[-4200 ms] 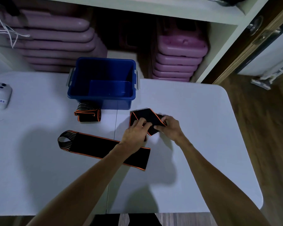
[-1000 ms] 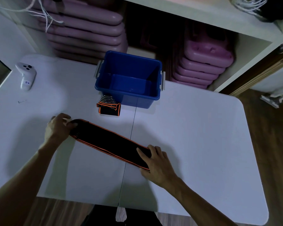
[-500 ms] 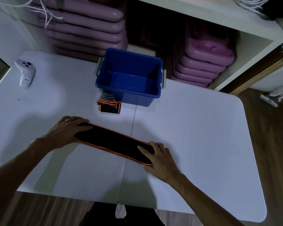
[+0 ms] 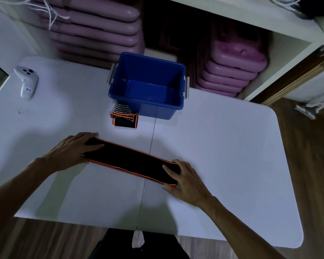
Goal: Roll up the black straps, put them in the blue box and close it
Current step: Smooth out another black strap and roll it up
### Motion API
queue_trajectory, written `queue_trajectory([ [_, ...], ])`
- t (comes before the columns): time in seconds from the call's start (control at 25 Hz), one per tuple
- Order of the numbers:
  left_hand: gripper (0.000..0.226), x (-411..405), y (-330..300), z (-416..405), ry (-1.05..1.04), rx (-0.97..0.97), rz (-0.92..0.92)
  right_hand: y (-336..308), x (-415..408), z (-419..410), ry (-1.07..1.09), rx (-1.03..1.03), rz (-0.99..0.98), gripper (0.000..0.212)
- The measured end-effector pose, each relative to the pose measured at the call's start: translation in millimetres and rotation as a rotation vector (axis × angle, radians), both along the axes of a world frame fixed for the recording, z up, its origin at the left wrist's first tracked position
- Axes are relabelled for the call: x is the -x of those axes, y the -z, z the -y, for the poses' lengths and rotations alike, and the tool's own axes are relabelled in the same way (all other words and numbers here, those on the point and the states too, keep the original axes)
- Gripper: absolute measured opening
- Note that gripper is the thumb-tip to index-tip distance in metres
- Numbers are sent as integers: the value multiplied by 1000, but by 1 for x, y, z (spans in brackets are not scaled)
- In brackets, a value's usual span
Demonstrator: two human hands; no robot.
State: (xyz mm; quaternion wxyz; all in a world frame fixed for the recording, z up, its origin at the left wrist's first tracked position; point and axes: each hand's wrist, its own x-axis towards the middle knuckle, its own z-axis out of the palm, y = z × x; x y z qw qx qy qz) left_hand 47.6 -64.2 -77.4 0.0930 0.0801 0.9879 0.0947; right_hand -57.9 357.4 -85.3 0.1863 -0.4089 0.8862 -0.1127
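The left hand (image 4: 71, 150) presses flat, fingers spread, on one end of the long black strap (image 4: 131, 161); the right hand (image 4: 185, 178) pins the other end likewise, neither grip closed. This orange-edged elastic band lies unrolled on the white tabletop (image 4: 223, 146). A rolled strap (image 4: 124, 118) waits beside the open, seemingly empty blue box (image 4: 148, 86); no lid shows.

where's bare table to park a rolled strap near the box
Bare: right of the box out to the table edge. Crowded: the box's front-left corner, holding a rolled strap, and the middle, where both hands press the flat strap.
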Motion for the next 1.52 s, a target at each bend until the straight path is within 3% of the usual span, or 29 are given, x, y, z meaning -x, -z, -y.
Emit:
queue_trajectory([
  [0.32,66,2,2,8,-6,75,-101,6,-3,1,-31,-10,-20,69],
  [0.52,61,0,6,-11,-197,187,-263,7,-22,24,-36,30,0,72],
  [0.64,51,-17,4,-84,-208,15,-359,9,-36,36,-29,55,28,74],
  [0.8,38,-59,12,-167,-66,-196,-299,6,-58,49,-28,69,126,81],
  [1.04,60,-80,33,-189,-387,-153,-156,8,-59,51,-164,58,217,93],
  [1.24,55,-80,25,-215,-599,-164,-202,2,-33,44,-358,65,0,84],
  [1.4,47,-82,20,-242,-594,-187,-329,6,-12,40,-533,219,-40,51],
  [1.52,53,-84,28,-247,-610,-155,-294,15,-3,45,-603,271,-11,36],
])
